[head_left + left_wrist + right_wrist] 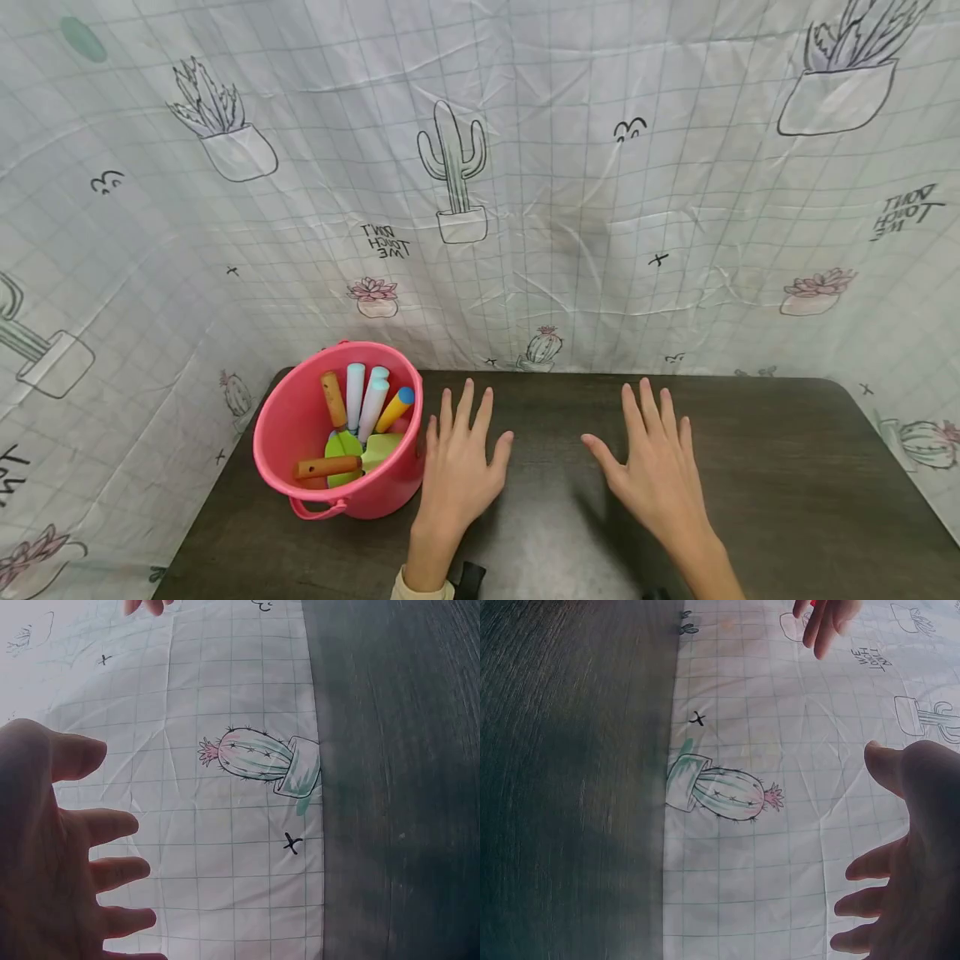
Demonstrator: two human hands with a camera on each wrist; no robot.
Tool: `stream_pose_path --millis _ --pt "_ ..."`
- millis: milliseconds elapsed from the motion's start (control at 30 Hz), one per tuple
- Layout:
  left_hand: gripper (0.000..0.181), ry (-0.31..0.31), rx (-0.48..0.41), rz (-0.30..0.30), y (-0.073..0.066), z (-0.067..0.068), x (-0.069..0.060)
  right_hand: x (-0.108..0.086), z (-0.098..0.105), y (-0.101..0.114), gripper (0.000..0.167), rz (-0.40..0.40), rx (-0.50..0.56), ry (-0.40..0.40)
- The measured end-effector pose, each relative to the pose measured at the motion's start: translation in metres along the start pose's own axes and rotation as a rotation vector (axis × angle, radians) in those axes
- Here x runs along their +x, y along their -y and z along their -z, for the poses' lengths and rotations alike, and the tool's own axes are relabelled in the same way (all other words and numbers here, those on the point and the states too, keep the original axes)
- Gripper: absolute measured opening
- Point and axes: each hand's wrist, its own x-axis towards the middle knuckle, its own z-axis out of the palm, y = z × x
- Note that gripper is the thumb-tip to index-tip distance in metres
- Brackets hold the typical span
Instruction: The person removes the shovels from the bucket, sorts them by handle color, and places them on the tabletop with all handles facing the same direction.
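My left hand (461, 467) is over the dark table with its fingers straight and spread, just right of a pink bucket (281, 433). It holds nothing. To the right, my right hand (660, 471) is likewise spread, palm down, with nothing in it. Inside the bucket lie several tools: a brown handle (327, 467) by a green blade, another brown handle (333, 400), pale blue and lilac handles (373, 408), and a yellow handle with a blue end (395, 409). Their lower ends are partly hidden. Both wrist views show spread fingers, with the other hand's fingertips at the top.
The dark wooden table (787, 467) meets a white gridded cloth (555, 167) printed with cacti, which hangs behind it and at both sides. The bucket's pink carrying handle (318, 509) hangs at its front. A dark strap (470, 579) shows near my left wrist.
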Motion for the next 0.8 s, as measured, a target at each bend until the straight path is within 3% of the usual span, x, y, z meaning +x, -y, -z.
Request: stream_pose_path --millis 200,333,633,733,800 --pt "0.068 -0.016 -0.007 -0.011 -0.002 0.007 -0.002 -0.001 -0.001 0.001 0.087 0.008 -0.001 -0.01" --pt "0.064 -0.08 -0.023 -0.026 -0.003 0.017 -0.005 -0.001 -0.001 0.003 0.086 0.011 -0.005 -0.015" --pt "0.044 -0.346 -0.182 -0.093 -0.005 0.056 -0.019 -0.002 -0.001 0.004 0.087 0.004 -0.003 0.012" --pt "0.039 -0.463 -0.164 -0.113 0.001 0.073 -0.025 -0.003 -0.001 0.004 0.087 0.009 -0.004 0.015" --pt "0.035 -0.555 -0.109 -0.07 0.01 0.086 -0.029 -0.003 -0.002 0.004 0.087 0.012 -0.004 0.012"
